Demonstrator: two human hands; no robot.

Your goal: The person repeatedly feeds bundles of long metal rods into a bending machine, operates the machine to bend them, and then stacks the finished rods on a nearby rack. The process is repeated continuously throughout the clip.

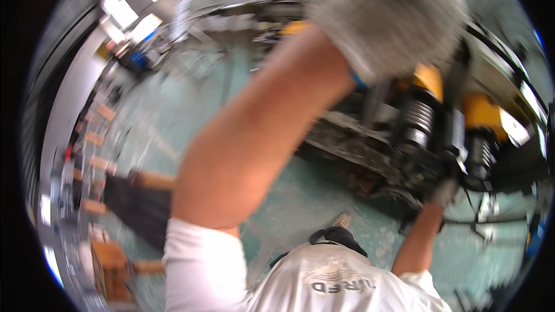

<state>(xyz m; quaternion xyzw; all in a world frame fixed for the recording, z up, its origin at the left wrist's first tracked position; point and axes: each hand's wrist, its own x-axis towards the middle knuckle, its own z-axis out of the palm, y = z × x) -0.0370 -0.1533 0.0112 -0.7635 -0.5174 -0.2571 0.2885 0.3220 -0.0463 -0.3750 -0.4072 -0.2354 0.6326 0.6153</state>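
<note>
We hold our left hand (399, 20), in a pale-grey knit glove, before the dark metal assembly (355, 145) with yellow-and-silver ribbed cylinders (418, 120), at right. Our gloved right hand (444, 192) is at the assembly's near edge. Through blur, we cannot tell whether either grips.

Left hand (399, 20) at half past one plus right hand (444, 192) at four o'clock makes two. Two springs (418, 121), both toward three. Three yellow parts (481, 111): toward twelve, two and three. One shoe (343, 219) and one shirt (347, 266) at five. Blocks (106, 111) around nine: too blurred to count.
</note>
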